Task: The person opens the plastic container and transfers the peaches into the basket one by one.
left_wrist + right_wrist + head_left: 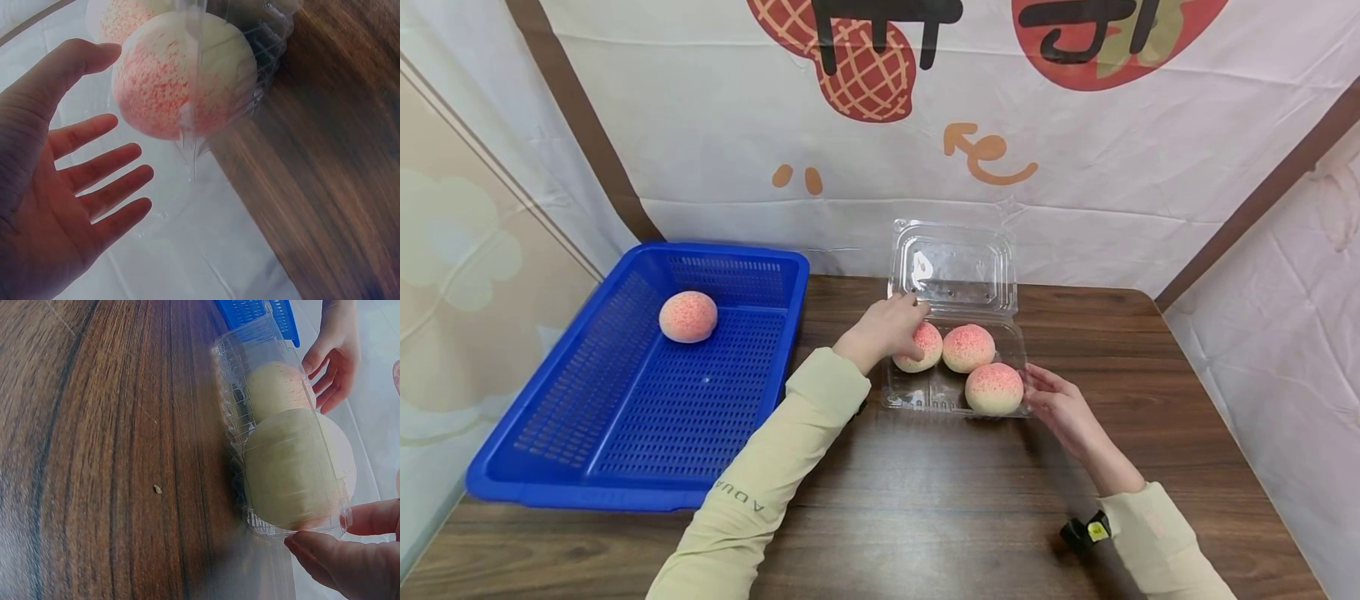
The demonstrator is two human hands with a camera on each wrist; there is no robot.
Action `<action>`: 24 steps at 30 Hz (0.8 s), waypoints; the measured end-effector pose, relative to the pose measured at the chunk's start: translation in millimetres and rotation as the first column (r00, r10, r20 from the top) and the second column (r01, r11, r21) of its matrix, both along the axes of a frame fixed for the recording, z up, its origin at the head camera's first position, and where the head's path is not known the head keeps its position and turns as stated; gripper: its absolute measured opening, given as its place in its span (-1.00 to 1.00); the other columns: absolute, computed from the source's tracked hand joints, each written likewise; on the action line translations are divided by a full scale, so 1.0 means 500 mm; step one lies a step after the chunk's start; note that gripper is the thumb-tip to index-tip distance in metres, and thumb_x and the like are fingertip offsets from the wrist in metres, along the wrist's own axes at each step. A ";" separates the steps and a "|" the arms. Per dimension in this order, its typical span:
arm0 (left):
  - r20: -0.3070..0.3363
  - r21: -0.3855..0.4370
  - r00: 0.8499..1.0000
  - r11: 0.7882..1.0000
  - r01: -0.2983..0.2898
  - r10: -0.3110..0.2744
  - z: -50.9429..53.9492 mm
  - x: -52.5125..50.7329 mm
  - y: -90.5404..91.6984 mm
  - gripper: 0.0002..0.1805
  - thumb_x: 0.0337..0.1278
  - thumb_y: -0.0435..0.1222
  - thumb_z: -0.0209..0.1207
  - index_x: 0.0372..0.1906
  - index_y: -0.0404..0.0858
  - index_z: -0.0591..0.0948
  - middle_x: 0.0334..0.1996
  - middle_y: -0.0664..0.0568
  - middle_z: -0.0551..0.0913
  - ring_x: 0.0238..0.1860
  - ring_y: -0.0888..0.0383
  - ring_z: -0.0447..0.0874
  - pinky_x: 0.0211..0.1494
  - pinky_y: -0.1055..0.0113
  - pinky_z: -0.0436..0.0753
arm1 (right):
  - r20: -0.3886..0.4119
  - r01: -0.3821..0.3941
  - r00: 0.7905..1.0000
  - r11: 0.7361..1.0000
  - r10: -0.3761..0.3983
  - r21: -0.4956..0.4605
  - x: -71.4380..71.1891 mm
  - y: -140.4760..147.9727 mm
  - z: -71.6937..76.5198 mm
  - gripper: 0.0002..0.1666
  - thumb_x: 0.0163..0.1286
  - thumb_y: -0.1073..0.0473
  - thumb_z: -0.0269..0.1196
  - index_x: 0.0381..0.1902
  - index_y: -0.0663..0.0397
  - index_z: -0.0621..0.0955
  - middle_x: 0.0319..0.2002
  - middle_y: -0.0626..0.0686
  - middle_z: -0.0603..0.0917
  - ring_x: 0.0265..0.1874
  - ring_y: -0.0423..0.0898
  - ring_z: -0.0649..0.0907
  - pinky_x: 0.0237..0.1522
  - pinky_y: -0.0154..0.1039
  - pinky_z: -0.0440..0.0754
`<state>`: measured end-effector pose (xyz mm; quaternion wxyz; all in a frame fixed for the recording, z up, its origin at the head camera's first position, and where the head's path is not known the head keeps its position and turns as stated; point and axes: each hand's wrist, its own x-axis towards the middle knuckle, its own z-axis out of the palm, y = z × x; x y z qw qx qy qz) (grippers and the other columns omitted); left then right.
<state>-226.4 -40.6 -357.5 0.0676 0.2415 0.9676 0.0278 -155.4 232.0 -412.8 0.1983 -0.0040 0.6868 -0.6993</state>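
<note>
Frame centre: left hand [886,330], fingers apart, beside round pink-and-cream peach [931,343], probably light, soft, best cupped around its sides; right hand [1062,407] pinches clear plastic clamshell [928,398].

Looks like a makeshift booth, hemmed in by creased fabric sheets [700,133] with a printed peanut [872,79], close around a wood-grain surface [940,517].

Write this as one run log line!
left hand: at leftmost boxed peach; right hand: pinching clear box; lid: raised; box: three peaches; blue basket: one peach
</note>
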 end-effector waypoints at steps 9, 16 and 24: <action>-0.004 0.017 1.000 1.000 -0.007 0.007 -0.016 0.005 0.004 -0.41 -0.23 -0.08 0.29 0.03 -0.18 0.46 -0.05 -0.05 0.47 -0.05 -0.02 0.43 -0.10 0.15 0.51 | -0.006 -0.004 1.000 1.000 0.004 0.001 0.001 0.000 0.000 -0.33 0.31 0.48 -0.20 0.34 0.48 -0.11 0.33 0.41 -0.01 -0.11 -0.51 0.41 -0.06 -0.55 0.40; 0.013 0.029 1.000 1.000 -0.007 0.007 -0.020 0.007 0.008 -0.38 -0.20 -0.07 0.30 0.08 -0.17 0.45 0.01 -0.09 0.45 0.04 -0.05 0.42 -0.06 0.13 0.50 | -0.011 -0.003 1.000 1.000 0.003 -0.010 0.000 -0.001 -0.002 -0.33 0.31 0.48 -0.19 0.34 0.49 -0.11 0.32 0.42 -0.01 -0.12 -0.50 0.43 -0.06 -0.56 0.40; -0.008 0.044 1.000 0.999 -0.003 0.003 -0.031 0.011 0.013 -0.44 -0.20 -0.10 0.27 0.03 -0.18 0.46 0.00 -0.10 0.46 0.04 -0.04 0.42 -0.04 0.13 0.50 | -0.015 -0.004 1.000 1.000 0.003 -0.013 0.001 -0.002 -0.002 -0.33 0.31 0.47 -0.18 0.34 0.49 -0.11 0.32 0.42 -0.01 -0.12 -0.50 0.42 -0.07 -0.56 0.40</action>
